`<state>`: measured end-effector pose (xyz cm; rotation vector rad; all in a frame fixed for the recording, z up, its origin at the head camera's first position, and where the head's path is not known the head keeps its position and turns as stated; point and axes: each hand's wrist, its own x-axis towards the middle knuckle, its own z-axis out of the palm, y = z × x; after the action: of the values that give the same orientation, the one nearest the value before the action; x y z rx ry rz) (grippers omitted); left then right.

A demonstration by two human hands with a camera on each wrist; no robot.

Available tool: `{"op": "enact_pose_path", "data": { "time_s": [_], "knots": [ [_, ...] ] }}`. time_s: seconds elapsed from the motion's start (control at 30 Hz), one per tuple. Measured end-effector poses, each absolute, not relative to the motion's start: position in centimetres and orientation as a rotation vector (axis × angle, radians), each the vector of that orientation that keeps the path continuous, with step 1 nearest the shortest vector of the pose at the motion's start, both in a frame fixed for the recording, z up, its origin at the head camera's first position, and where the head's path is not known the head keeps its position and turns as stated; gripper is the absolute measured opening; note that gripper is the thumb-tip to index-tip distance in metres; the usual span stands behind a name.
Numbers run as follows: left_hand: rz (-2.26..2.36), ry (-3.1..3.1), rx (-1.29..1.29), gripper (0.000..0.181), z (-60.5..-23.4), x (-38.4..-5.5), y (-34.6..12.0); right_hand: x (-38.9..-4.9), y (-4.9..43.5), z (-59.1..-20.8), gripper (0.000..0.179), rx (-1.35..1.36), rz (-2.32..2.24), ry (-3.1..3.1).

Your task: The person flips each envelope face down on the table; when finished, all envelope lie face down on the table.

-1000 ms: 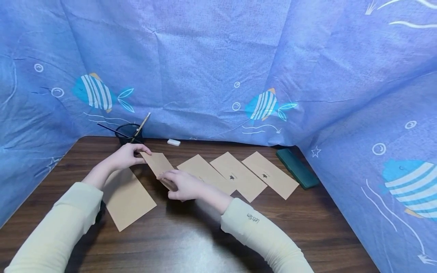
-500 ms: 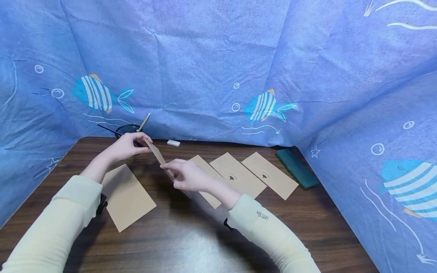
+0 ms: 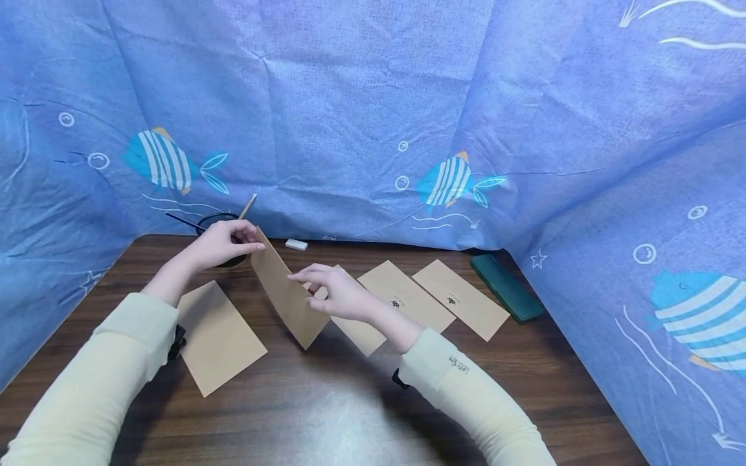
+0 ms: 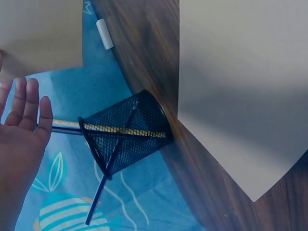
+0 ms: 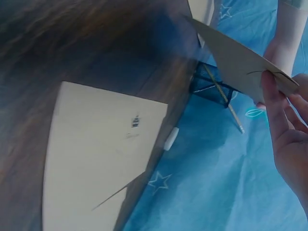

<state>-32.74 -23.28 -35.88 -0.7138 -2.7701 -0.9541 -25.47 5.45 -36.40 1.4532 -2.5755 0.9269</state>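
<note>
A thin brown kraft-paper rectangle stands tilted, with one plain face toward the head camera. At its far upper corner, my left hand pinches it between thumb and fingers. My right hand has its thumb and index finger at the right edge; in the right wrist view the fingers meet the edge near a corner. A second plain brown rectangle lies flat below my left forearm. To the right lie three more brown rectangles, a partly covered one and two with small dark prints, the middle and rightmost.
A black mesh pen cup holding a pencil and a dark stick stands behind my left hand. A white eraser lies near the back edge. A dark green case is at the right. Blue fish-print cloth surrounds the table.
The held brown rectangle has been raised and turned over, from printed face through edge-on to its plain face. My right hand has shifted slightly up and right, my left slightly up.
</note>
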Motion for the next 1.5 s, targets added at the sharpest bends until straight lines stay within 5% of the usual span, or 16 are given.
{"op": "enact_pose_path", "data": {
  "time_s": [0.33, 0.9, 1.27, 1.5],
  "knots": [
    [-0.896, -2.75, -0.813, 0.027, -37.6, -33.2, -22.3, -25.8, 6.4, -38.1, 0.053, 1.303, 0.996, -2.744],
    [-0.846, -2.795, -0.897, 0.062, -41.3, -32.6, -22.4, -26.4, 5.9, -41.9, 0.067, 1.217, 1.106, -2.873],
    [-0.795, -2.876, -0.853, 0.078, -42.5, -32.1, -21.5, -26.6, 5.6, -42.9, 0.076, 1.312, 0.515, -2.9],
    [-0.681, -2.928, -0.888, 0.071, -43.1, -31.9, -21.3, -26.7, 5.6, -42.9, 0.075, 1.28, 0.349, -2.981]
  ]
}}
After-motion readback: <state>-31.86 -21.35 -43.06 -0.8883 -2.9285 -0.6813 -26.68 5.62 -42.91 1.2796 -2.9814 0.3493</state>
